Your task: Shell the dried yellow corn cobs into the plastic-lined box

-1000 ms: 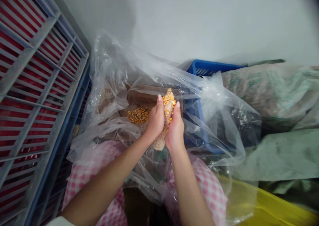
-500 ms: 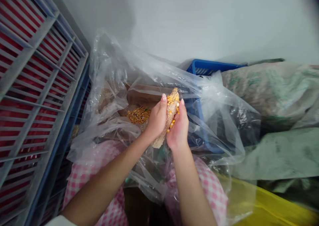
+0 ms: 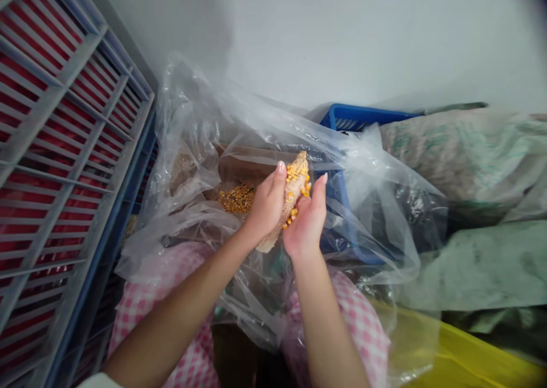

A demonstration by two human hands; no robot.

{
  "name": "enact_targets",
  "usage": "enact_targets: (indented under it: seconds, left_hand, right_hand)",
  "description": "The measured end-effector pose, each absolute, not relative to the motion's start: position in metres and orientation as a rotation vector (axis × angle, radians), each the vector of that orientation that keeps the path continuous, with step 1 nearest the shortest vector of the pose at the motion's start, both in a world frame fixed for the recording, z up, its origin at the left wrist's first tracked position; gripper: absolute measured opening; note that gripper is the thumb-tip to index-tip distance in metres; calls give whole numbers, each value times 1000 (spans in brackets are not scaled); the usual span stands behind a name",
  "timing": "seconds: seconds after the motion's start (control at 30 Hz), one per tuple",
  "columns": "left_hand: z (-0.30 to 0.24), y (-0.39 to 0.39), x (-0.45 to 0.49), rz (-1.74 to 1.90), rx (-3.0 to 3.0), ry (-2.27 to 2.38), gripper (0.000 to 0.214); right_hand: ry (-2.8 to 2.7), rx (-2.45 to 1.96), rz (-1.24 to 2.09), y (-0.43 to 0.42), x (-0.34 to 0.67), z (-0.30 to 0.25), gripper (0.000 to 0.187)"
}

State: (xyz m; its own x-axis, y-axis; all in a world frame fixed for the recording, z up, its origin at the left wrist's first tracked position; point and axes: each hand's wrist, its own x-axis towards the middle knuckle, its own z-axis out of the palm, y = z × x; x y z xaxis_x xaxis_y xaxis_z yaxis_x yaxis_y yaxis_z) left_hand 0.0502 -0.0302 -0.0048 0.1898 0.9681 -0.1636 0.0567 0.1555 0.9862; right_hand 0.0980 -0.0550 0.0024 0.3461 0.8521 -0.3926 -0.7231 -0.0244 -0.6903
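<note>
We had the left hand [image 3: 268, 203] gripping a partly bare corn cob [image 3: 294, 190]; right hand [image 3: 308, 223] cupped open beside it, kernels [image 3: 293, 212] near palm.

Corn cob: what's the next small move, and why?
I'd bring the thumb of the right grip in against the yellow kernels near the tip of the corn cob. That patch still looks attached, the right thumb stands clear of the cob, and the left grip holds it, probably steadily enough to push against.
</note>
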Motion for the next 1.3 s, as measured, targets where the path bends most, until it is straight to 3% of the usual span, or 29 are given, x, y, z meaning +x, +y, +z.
enact_targets:
  seconds: [0.27, 0.53, 0.63, 1.17, 1.3]
  left_hand:
    - [-8, -31, 57, 905, 1172, 1195, 52]
    - [-13, -29, 57, 1028, 1145, 1161, 45]
    - [-12, -28, 55, 1098, 1174, 1185, 37]
    - [-26, -21, 55, 1123, 988, 1128, 46]
    - [-23, -21, 55, 1082, 1041, 1087, 43]
  right_hand:
    - [-118, -1044, 1133, -52, 96, -9, 32]
    - [-141, -969, 1258, -52, 96, -8, 51]
    - [-105, -977, 1266, -52, 97, -5, 42]
    - [-139, -1017, 1213, -58, 92, -12, 24]
    - [-108, -970, 1283, -56, 97, -3, 32]
